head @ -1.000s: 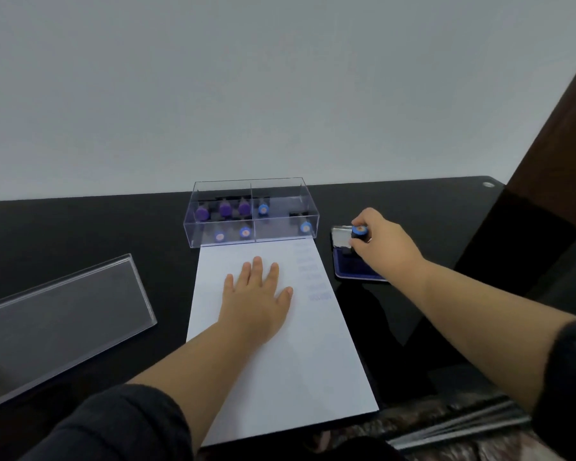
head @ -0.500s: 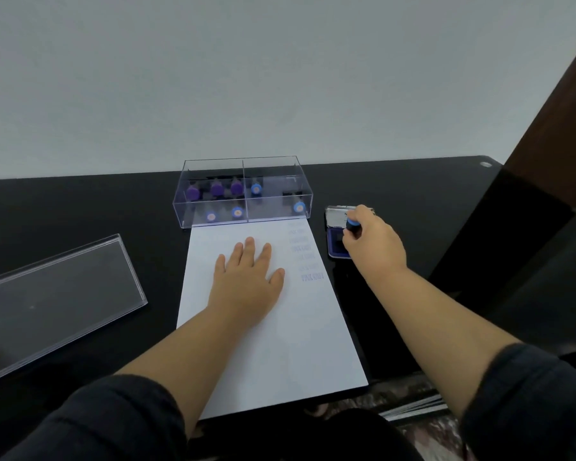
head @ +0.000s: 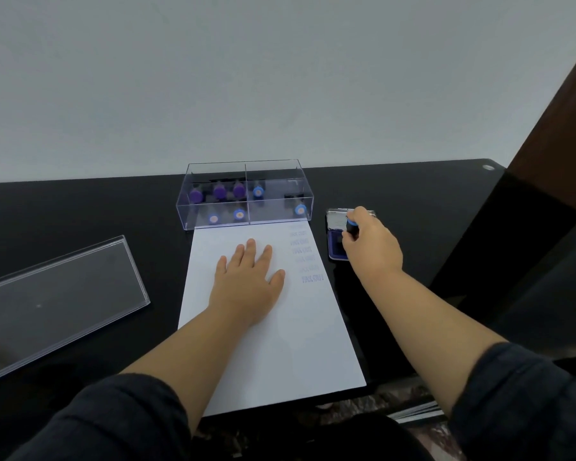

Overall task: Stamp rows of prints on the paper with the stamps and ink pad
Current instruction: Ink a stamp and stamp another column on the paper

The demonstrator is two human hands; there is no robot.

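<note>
On the table (head: 80,207): black, glossy top carrying all the working things.
Paper (head: 280,344): white sheet, flat and matte, lying lengthwise toward you, its far edge against the box.
Prints (head: 308,257): one column of blue word marks runs down the right margin; the nearest reads clearly, the farther ones are fainter.
Progress: judged from the sheet, you have one column done and most of the page is bare; many rows remain.
Left hand (head: 246,284): your palm lies flat on the paper, fingers straight and slightly spread, pinning the sheet.
Right hand (head: 371,247): your fingers are curled round the stamp, clamping it.
Stamp (head: 351,226): small, black body with a blue cap, held down on the ink pad; likely being inked.
Ink pad (head: 336,241): shallow open case, blue pad with a shiny metal lid, just right of the paper.
Box (head: 246,194): clear hard plastic, divided into compartments, holding purple- and blue-capped spare stamps (head: 220,192).
Lid (head: 57,294): clear, long plastic cover, lying well apart at your left.
</note>
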